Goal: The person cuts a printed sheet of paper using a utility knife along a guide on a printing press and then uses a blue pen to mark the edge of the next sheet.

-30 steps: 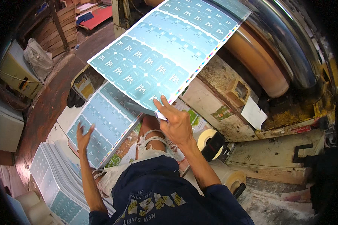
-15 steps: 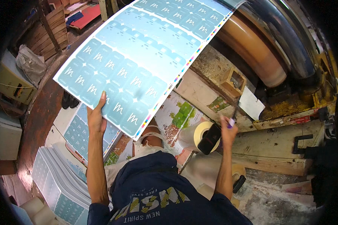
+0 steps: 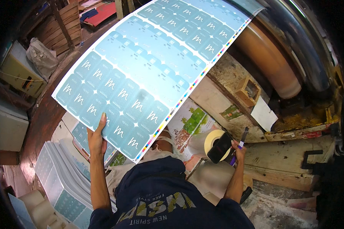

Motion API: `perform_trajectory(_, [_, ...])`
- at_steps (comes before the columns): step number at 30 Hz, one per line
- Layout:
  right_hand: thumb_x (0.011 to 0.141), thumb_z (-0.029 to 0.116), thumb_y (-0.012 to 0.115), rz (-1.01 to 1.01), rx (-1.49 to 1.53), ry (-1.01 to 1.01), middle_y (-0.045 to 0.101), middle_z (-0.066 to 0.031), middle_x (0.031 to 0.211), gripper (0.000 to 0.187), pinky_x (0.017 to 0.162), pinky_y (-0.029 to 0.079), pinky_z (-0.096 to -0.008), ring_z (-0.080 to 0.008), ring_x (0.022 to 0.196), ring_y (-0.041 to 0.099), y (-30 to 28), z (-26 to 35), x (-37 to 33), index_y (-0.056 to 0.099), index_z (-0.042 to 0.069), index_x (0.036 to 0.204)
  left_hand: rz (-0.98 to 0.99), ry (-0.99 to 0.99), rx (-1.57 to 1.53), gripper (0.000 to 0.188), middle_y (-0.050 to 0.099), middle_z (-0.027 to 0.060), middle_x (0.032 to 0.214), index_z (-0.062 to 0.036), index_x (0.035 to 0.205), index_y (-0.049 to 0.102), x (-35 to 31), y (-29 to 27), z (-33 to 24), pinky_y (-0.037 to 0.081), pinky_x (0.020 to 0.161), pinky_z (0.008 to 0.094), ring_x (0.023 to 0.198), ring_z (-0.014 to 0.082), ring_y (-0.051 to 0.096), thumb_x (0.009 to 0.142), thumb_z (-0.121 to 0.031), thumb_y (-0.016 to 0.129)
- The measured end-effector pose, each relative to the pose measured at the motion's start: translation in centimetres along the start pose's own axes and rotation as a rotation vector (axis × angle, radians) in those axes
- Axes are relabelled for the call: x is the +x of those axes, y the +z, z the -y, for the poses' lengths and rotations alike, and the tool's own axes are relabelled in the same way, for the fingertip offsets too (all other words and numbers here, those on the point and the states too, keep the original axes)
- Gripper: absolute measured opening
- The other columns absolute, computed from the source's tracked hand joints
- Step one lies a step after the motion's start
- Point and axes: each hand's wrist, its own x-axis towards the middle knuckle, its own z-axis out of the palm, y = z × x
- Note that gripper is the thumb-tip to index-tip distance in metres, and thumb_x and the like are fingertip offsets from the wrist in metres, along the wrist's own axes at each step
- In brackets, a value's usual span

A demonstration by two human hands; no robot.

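A large printed sheet (image 3: 141, 57) in pale blue and teal, with repeated card shapes and a strip of colour patches along one edge, runs down from the rollers at the upper right. My left hand (image 3: 98, 137) grips its near edge, thumb on top and fingers hidden underneath. On the right, my right hand (image 3: 239, 150) is closed round a slim purple-handled utility knife (image 3: 241, 143), whose narrow end points up and away. Just left of that hand, a black phone-like object (image 3: 219, 148) rests against the end of a film roll (image 3: 200, 143).
Large rollers, one brown (image 3: 269, 57) and one shiny metal (image 3: 309, 53), fill the upper right. A small wooden box (image 3: 248, 91) and a white paper (image 3: 263, 114) sit on the machine ledge. A tall stack of printed sheets (image 3: 61, 171) stands at the lower left.
The knife has turned in my right hand, so more of it shows on both sides of the fingers. My left hand keeps its hold on the sheet's near edge. The whole view has shifted slightly.
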Motion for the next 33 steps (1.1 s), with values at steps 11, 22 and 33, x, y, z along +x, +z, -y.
perform_trajectory(11, [0.081, 0.053, 0.070, -0.097, 0.036, 0.112, 0.066, -0.0030, 0.071, 0.051, 0.056, 0.045, -0.0282, -0.0106, 0.063, 0.061, 1.4, -2.0, 3.3, 0.072, 0.004, 0.090, -0.074, 0.044, 0.067, 0.067, 0.050, 0.0152, 0.125, 0.0031, 0.138, 0.032, -1.9, -2.4, 0.4, 0.049, 0.092, 0.0339, 0.109, 0.0218, 0.055, 0.085, -0.010, 0.071])
perform_trajectory(22, [0.084, 0.061, 0.061, -0.053, 0.210, 0.136, 0.064, 0.0013, 0.066, 0.056, 0.049, 0.038, -0.0258, -0.0072, 0.058, 0.058, 4.5, -0.4, 4.5, 0.073, 0.006, 0.085, -0.143, 0.065, 0.176, 0.064, 0.053, 0.0141, 0.120, 0.0031, 0.136, 0.034, -1.8, -8.0, -0.6, 0.051, 0.088, 0.0334, 0.105, 0.0221, 0.056, 0.085, -0.013, 0.070])
perform_trajectory(33, [0.069, 0.034, 0.085, -0.116, 0.003, -0.048, 0.067, -0.0078, 0.087, 0.063, 0.078, 0.050, -0.0313, -0.0159, 0.079, 0.062, 4.5, 4.0, 2.6, 0.064, -0.006, 0.113, -0.237, 0.047, 0.159, 0.055, 0.056, 0.0133, 0.117, 0.0008, 0.132, 0.039, -3.6, -9.7, -2.8, 0.055, 0.079, 0.0325, 0.098, 0.0204, 0.061, 0.087, -0.012, 0.068])
